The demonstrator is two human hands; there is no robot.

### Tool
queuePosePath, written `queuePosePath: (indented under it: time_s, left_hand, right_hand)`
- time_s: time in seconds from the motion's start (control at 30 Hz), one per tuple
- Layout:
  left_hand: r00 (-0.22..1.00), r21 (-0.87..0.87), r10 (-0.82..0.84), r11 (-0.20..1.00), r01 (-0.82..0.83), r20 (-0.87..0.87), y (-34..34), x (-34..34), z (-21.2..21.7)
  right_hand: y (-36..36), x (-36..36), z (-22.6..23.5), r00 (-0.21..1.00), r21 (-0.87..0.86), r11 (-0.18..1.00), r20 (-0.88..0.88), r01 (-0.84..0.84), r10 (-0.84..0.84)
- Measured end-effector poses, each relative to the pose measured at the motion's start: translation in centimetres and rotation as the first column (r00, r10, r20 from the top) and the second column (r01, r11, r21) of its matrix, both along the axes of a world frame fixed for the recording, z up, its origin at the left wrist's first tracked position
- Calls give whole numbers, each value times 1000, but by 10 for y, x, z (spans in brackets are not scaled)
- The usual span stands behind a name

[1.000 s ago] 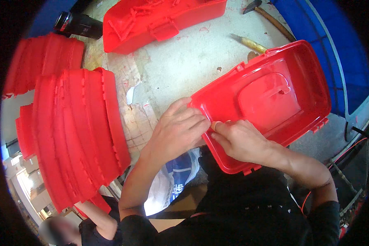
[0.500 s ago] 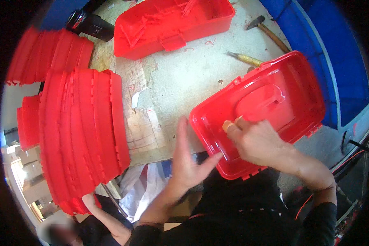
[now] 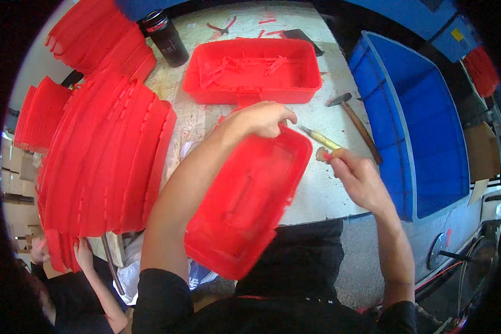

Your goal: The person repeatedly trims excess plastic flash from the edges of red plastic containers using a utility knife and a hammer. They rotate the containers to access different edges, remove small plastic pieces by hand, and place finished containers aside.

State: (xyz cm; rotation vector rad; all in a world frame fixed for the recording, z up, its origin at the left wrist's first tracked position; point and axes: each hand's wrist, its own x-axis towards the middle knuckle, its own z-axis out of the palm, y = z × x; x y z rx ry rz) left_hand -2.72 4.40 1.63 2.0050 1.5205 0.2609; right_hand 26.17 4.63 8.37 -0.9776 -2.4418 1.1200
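Note:
A red plastic toolbox lid (image 3: 245, 197) lies slantwise in front of me, its near end past the table's front edge. My left hand (image 3: 267, 118) reaches across to its far end, fingers closed over the rim. To the right, over the table, is my right hand (image 3: 360, 175), with thumb and fingers pinched together. A bit of red shows at its fingertips, too small to make out. Beside them are a small brown round thing (image 3: 321, 154) and a yellow-handled tool with a narrow tip (image 3: 324, 139). I cannot tell whether the hand touches the tool.
Beyond the lid stands a red box (image 3: 222, 96) with red scraps inside. A hammer (image 3: 359, 125) lies beside a large blue bin (image 3: 398, 133). Tall stacks of red parts (image 3: 103, 161) rise at left, near a black bottle (image 3: 167, 42) and a co-worker's arm (image 3: 97, 278). Pliers (image 3: 222, 26) lie far back.
The lid has turned and shifted left. My left hand has gone from its near left edge to its far rim. My right hand has left the lid's inside for the right. The view has shifted.

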Motion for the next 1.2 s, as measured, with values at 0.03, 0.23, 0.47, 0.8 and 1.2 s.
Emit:
queuePosePath:
  time_s: [0.03,0.23,0.47,0.8,1.2]
  left_hand:
    - [999,-13,-4,1000,3,-36,1,9,0]
    - [975,-37,-14,999,6,-220,-20,14,7]
    - [980,-11,87,996,-90,-179,-33,4,3]
    - [968,169,182,974,-152,-174,-44,7,-13]
    - [940,175,166,977,-118,-297,-47,17,-8]
  right_hand:
    - [1,-6,-11,1000,76,997,8,0,-1]
    - [-9,-61,-65,957,489,854,289,-176,31]
    - [-16,-84,-79,863,635,685,505,-356,-21]
    - [-23,-92,-78,886,664,678,462,-314,-43]
    - [-7,-109,-52,921,-935,181,242,305,-305]
